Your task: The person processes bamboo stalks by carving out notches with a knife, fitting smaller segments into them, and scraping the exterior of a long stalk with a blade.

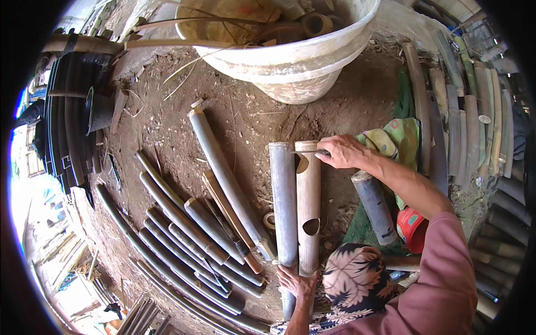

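Note:
Two bamboo tubes lie side by side on the ground before me: a smooth grey one point(283, 206) and a paler one point(308, 195) with two openings cut in its wall. My left hand point(298, 283) grips both near their lower ends, fingers over the grey tube and thumb by the pale one. At the far end, my right hand point(340, 151) is closed on a thin dark knife point(306, 152). Its narrow blade lies across the pale tube, just above the upper opening, pointing left. The lower opening is a rounded hole.
Several bamboo lengths point(184, 240) lie left, beside a long grey pole point(223, 173). Beyond stands a white tub point(301, 58) of bamboo pieces. To my right are a short bamboo piece point(374, 206), a red container point(412, 229), a patterned green cloth point(405, 137) and stacked poles point(472, 134).

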A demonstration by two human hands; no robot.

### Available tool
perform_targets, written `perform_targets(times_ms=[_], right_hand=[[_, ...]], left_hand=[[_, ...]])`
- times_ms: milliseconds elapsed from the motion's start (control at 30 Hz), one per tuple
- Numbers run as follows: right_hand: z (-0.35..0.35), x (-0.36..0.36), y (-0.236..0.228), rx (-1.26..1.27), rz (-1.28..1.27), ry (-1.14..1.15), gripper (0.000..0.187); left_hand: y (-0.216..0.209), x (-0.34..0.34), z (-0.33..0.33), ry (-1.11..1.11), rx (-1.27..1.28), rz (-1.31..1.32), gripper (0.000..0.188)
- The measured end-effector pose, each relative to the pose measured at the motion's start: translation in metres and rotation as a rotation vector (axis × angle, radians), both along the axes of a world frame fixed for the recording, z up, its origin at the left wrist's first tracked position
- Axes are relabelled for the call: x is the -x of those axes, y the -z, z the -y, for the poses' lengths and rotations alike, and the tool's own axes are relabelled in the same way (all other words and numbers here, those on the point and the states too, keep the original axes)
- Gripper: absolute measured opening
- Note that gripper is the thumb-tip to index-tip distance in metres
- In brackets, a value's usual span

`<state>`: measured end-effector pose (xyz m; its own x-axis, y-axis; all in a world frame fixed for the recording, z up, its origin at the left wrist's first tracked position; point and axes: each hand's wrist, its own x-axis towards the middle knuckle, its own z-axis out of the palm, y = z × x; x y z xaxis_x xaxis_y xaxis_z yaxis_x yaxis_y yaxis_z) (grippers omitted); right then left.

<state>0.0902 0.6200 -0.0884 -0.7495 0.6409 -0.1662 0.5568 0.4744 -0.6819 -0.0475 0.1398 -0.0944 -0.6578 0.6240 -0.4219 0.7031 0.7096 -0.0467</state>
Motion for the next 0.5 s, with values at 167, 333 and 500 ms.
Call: perform_targets(times_ms=[167, 333, 500], right_hand=[[-0.003, -0.006, -0.010, -0.001, 0.178, -0.030, 0.030], [0.004, 0.000, -0.023, 0.004, 0.083, 0.016, 0.030], [0.074, 0.022, -0.074, 0.138, -0.219, 0.107, 0.028]], left_hand=[[-0.021, -0.007, -0.021, -0.067, -0.046, 0.067, 0.128], [-0.021, -0.002, -0.018, -0.042, -0.111, 0.088, 0.129], [-0.034, 0.002, -0.026, -0.096, -0.075, 0.132, 0.135]])
